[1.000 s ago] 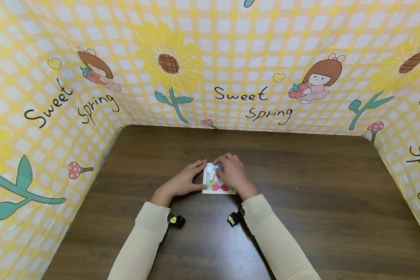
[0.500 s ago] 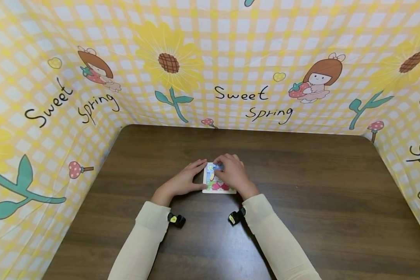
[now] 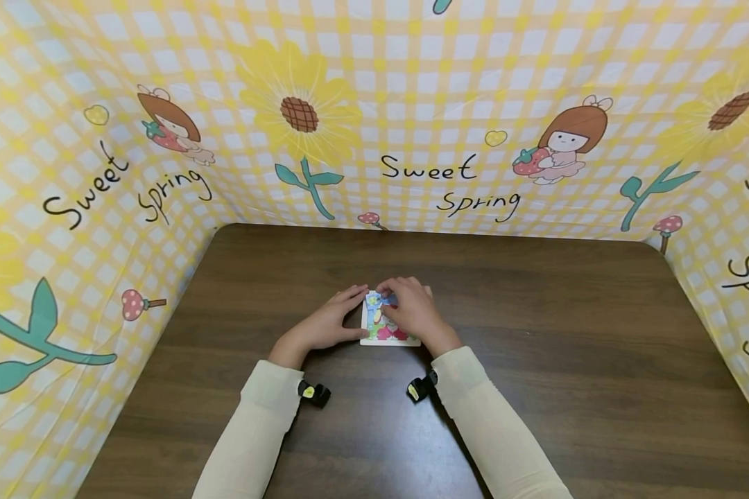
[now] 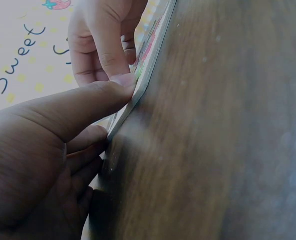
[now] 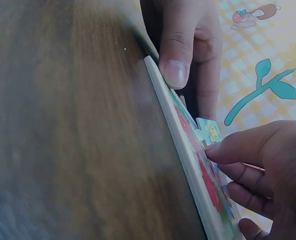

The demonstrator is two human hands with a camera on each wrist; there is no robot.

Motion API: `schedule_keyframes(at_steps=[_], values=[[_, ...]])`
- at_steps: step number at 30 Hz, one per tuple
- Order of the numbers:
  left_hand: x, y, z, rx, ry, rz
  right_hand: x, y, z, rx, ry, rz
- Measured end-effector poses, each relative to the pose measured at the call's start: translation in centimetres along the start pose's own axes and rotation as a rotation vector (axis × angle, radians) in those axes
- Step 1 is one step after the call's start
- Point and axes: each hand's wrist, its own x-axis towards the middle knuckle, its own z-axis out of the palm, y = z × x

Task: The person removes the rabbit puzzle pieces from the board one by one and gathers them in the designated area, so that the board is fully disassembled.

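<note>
At the middle of the head view, the right hand (image 3: 414,308) is pinching a blue puzzle piece (image 3: 373,301) with a yellow flower between thumb and fingers, the gap closed down to the piece. The piece is tilting up from the upper-left part of the white-edged puzzle board (image 3: 390,342); half a second ago it was lying lower, its flower less distinct. The right fingertips are now sitting slightly farther left. The left hand (image 3: 327,322) is keeping its place, its thumb and fingers spreading wide and touching the board's left side. The board is resting on the dark wooden table (image 3: 537,388), and a yellow checked cloth (image 3: 412,83) is filling the upper frame.
</note>
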Motion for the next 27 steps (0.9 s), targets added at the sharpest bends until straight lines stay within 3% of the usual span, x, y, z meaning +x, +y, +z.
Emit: schedule_keyframes(at_steps=[27], values=[[-0.11,0.12,-0.16,-0.002,0.001,0.001,-0.03,0.16,-0.02,-0.009,-0.006,-0.032]])
